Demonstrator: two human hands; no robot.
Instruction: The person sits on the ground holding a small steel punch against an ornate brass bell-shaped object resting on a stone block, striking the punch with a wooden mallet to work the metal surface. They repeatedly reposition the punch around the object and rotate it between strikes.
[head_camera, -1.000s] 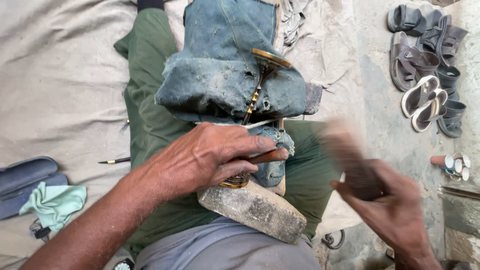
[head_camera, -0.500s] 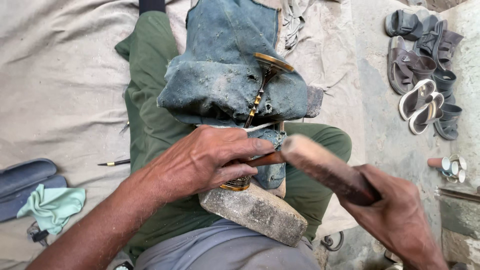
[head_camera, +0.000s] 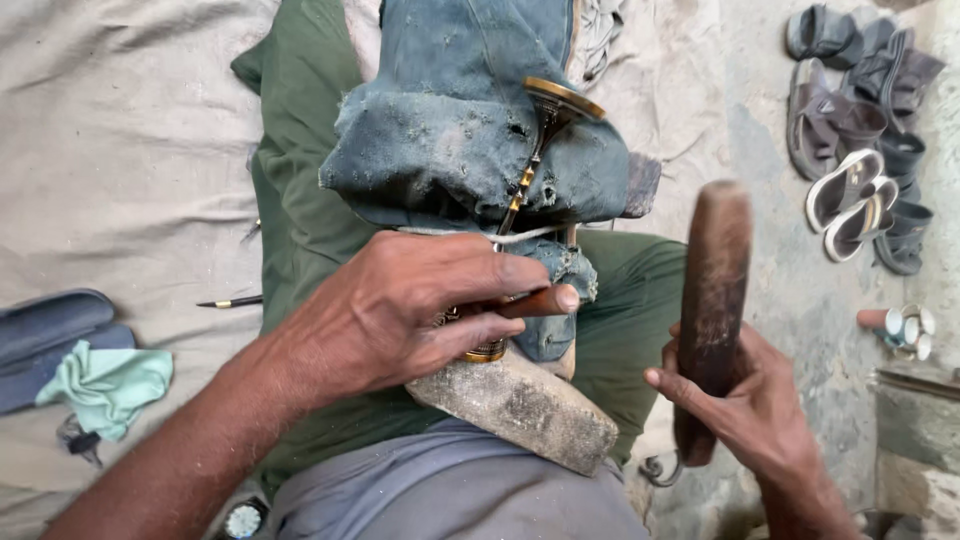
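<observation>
**Hands at a brass piece on a stone block**

Far left, on the tan ground cloth (head_camera: 130, 150): a dark blue pouch (head_camera: 50, 335) with a crumpled mint-green rag (head_camera: 105, 385) lying against it. A thin pencil-like stick (head_camera: 230, 301) lay just beside the green trouser leg (head_camera: 300, 200).

Left hand (head_camera: 400, 310) was closed around a small wooden-handled tool (head_camera: 535, 302), thumb along the handle, its working end hidden against a brass piece (head_camera: 487, 350). The brass piece sat on a rough stone block (head_camera: 520, 410) resting across the lap. Above it, a slim brass stem with a flat round top (head_camera: 550, 105) rose between folds of worn blue denim (head_camera: 440, 150) bundled over the knee.

Right hand (head_camera: 750, 405) had its grip closed on the lower end of a dark wooden mallet (head_camera: 712, 290), held nearly upright, well clear of the tool.

Far right, on the concrete floor (head_camera: 770, 260): a heap of sandals (head_camera: 860, 150), grey and white-strapped, and a small reddish spool-like object (head_camera: 895, 325), too small to identify.
</observation>
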